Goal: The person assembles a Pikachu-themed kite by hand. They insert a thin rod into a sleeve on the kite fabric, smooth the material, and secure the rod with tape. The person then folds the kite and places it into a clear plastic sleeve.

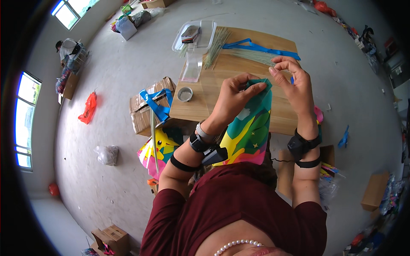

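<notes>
My left hand [242,91] pinches the top corner of a thin, brightly printed sheet [253,132] in green, yellow and pink. The sheet hangs down over the table's near edge toward my lap. Just right of that corner, my right hand [294,79] is raised with thumb and fingertips drawn together. Whatever those fingertips may hold is too small to make out. Beyond the hands, thin pale rods [252,55] lie on the wooden table [209,91], beside a blue strap [239,44].
A clear plastic tub [207,34] holds a small dark box [190,34] at the table's far left. A small round tin [185,94] stands near its left edge. A taped carton [141,109] with blue straps sits left of the table, another printed sheet [164,147] below it.
</notes>
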Demonstrator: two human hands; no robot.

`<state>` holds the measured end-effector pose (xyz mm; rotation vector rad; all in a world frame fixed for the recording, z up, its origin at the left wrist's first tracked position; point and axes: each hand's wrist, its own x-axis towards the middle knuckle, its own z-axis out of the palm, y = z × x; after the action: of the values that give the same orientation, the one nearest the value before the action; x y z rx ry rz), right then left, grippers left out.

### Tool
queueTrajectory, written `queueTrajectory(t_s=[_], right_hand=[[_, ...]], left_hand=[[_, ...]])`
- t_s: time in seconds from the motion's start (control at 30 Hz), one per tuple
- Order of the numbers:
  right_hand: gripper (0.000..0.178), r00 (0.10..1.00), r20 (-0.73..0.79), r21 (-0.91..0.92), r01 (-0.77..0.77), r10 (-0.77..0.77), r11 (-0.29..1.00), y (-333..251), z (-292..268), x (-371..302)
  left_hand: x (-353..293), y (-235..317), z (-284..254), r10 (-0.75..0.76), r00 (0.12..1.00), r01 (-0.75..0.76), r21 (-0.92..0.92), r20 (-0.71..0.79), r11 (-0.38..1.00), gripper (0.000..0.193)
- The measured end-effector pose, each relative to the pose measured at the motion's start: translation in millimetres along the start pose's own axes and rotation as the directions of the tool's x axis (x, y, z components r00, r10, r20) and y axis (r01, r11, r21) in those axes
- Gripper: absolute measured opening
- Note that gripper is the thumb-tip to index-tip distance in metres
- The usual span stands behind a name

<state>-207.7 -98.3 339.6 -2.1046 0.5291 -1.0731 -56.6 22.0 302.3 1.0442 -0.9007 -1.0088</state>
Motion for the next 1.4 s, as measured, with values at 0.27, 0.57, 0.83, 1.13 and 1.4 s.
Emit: queueTrajectory(t_s=[0.27, 0.57, 0.83, 1.13, 1.4], right_hand=[[0.019, 0.987, 0.158, 0.066, -0.049, 0.038, 0.997, -4, -9, 9], [0.023, 0.939, 0.303, 0.189, -0.226, 0.162, 0.956, 1, -17, 18], [0.024, 0.868, 0.472, 0.238, -0.291, 0.151, 0.927, -8, -24, 24], [0.027, 0.767, 0.615, 0.264, -0.421, 0.185, 0.868, 14, -21, 26], [0.026, 0.645, 0.74, 0.275, -0.552, 0.193, 0.787, 26, -18, 25]], left_hand=[[-3, 0, -3, 0.006, 1.0, -0.007, 0.041, 0.014, 0.999, 0.02], [-10, 6, -1, 0.024, 1.0, -0.025, 0.115, 0.011, 0.993, 0.022], [-10, 2, -3, 0.031, 0.999, -0.034, 0.129, 0.022, 0.991, 0.022], [-13, 7, 1, 0.056, 0.998, -0.061, 0.182, 0.03, 0.981, 0.021], [-12, 1, 1, 0.105, 0.994, -0.105, 0.017, -0.021, 0.994, 0.023]])
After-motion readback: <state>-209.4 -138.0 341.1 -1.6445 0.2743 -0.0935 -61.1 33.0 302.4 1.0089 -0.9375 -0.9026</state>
